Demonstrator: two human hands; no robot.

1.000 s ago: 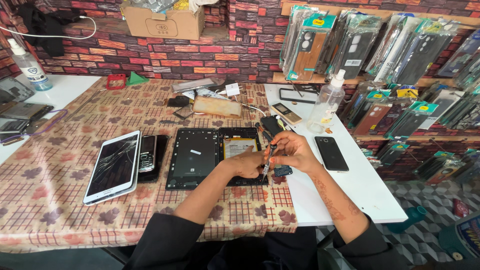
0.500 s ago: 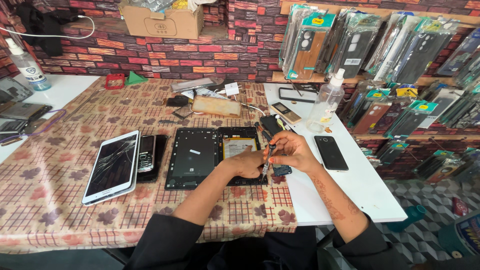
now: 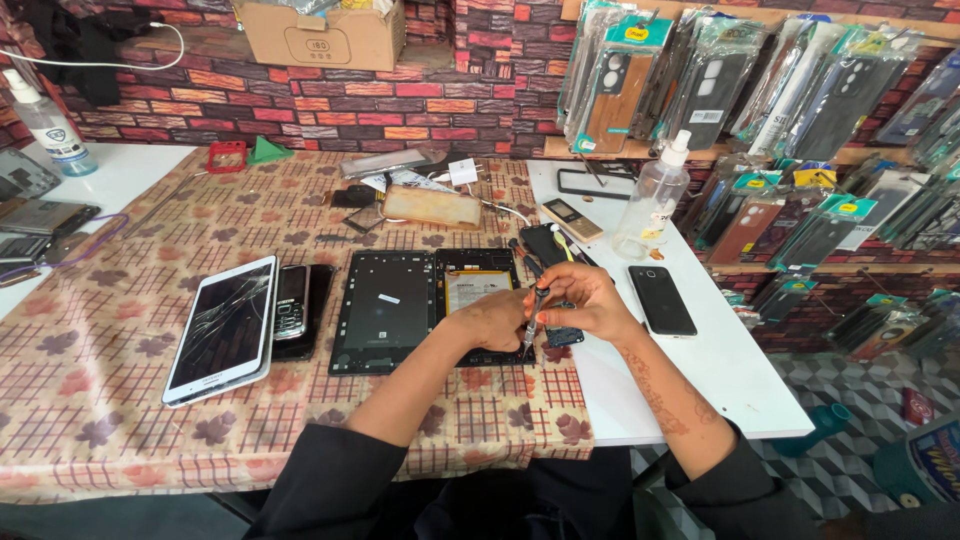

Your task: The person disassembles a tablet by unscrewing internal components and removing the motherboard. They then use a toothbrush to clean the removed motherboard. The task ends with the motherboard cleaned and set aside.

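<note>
Opened tablet (image 3: 430, 305), back removed, lies at centre of frame on the checked cloth of the tabletop (image 3: 120, 300). We note the right hand (image 3: 585, 305) clasped round a thin screwdriver (image 3: 533, 318), tip down at the tablet's lower right edge; the left hand (image 3: 490, 322) lies curled on the chassis beside it, grasping nothing we can make out. Judgement: keep the driver upright, press lightly, and brace the frame so the tip does not slip. Left of centre a white tablet (image 3: 222, 328) with cracked glass; right, a black phone (image 3: 662, 298) and spray bottle (image 3: 653, 205). Brick-pattern wall behind; packaged cases hang upper right.
</note>
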